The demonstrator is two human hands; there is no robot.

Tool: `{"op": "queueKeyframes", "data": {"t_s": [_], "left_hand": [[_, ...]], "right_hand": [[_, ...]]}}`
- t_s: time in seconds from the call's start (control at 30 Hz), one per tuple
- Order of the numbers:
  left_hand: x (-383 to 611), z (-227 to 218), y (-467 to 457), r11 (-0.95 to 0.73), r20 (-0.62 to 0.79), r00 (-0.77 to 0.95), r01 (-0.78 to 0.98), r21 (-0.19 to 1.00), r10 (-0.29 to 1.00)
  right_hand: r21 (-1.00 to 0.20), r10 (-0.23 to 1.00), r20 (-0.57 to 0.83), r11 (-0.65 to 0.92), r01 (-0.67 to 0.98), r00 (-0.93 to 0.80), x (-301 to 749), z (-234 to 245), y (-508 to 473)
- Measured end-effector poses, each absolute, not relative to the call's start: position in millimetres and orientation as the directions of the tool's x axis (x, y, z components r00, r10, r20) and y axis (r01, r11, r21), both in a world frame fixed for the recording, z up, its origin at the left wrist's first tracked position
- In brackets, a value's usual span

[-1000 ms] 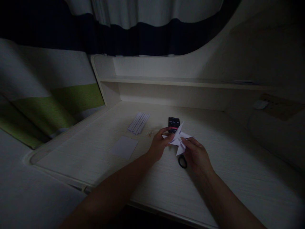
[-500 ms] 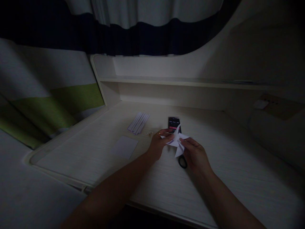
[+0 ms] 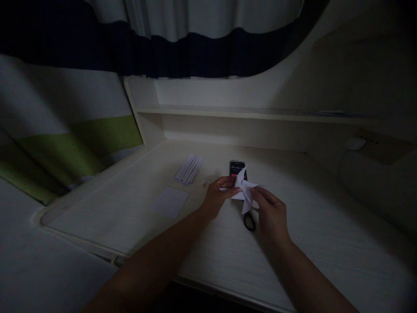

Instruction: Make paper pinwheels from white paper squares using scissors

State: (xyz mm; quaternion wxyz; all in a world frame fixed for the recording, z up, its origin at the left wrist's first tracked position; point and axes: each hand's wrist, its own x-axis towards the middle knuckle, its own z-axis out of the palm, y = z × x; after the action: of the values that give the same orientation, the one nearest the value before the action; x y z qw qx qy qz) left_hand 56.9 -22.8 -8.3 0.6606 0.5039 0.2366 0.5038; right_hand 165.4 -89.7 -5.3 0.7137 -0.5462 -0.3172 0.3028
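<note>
Held up just right of the frame's centre as it is, the white paper pinwheel (image 3: 246,202) sits between the left hand (image 3: 215,198) and the right hand (image 3: 272,215), both pinching it; beyond, a phone (image 3: 237,167) lies on the counter (image 3: 224,256).

"Was any writing legible?"

"Only on a dark phone screen (image 3: 234,170), toward the far middle of the desk (image 3: 325,217): pale digits (image 3: 235,167) beginning 00:02, with the final figures too unclear to make out."

"Anything below them?"

"A red bar (image 3: 233,175) showed on the screen's nearer part; any lettering there was too small to read."
</note>
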Motion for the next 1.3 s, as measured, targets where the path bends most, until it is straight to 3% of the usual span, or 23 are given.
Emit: {"op": "queueKeyframes", "data": {"t_s": [0.17, 0.23, 0.3, 0.4, 0.5, 0.83, 1.1, 1.3], "left_hand": [[48.1, -3.6, -13.5, -0.024, 0.192, 0.394, -0.393, 0.919, 0.899], [44.2, -1.4, -11.7, -0.004, 0.163, 0.488, -0.311, 0.95, 0.858], [41.1, 0.3, -11.4, -0.009, 0.128, 0.576, -0.205, 0.979, 0.807], [38.7, 0.8, -11.8, -0.061, 0.107, 0.661, -0.093, 0.994, 0.743], [38.3, -1.0, -11.7, -0.088, 0.096, 0.72, -0.049, 0.995, 0.687], [42.1, -1.8, -15.7, -0.144, 0.1, 0.729, -0.002, 0.99, 0.677], [43.2, -0.1, -17.3, -0.154, 0.093, 0.708, 0.022, 0.988, 0.7], [45.9, -4.0, -16.1, -0.07, 0.147, 0.651, -0.142, 0.987, 0.745]], "right_hand": [[-0.918, 0.578, 0.378, 0.334, 0.213, 0.723, 179.6, 7.0, -96.8], [-0.903, 0.591, 0.415, 0.365, 0.229, 0.692, 189.1, 11.8, -96.8], [-0.914, 0.689, 0.38, 0.382, 0.136, 0.618, 197.8, 15.3, -95.8], [-0.964, 0.886, 0.245, 0.264, 0.005, 0.394, 204.2, 16.7, -94.7], [-0.991, 0.962, 0.127, 0.133, -0.007, 0.242, 201.4, 14.5, -95.0], [-1.0, 0.982, -0.023, -0.019, -0.022, 0.185, 187.7, 9.1, -94.1], [-1.0, 0.962, -0.031, -0.03, -0.006, 0.271, 188.2, 4.2, -90.9], [-0.993, 0.935, -0.069, -0.033, -0.11, 0.349, 184.1, 7.2, -91.2]]}}
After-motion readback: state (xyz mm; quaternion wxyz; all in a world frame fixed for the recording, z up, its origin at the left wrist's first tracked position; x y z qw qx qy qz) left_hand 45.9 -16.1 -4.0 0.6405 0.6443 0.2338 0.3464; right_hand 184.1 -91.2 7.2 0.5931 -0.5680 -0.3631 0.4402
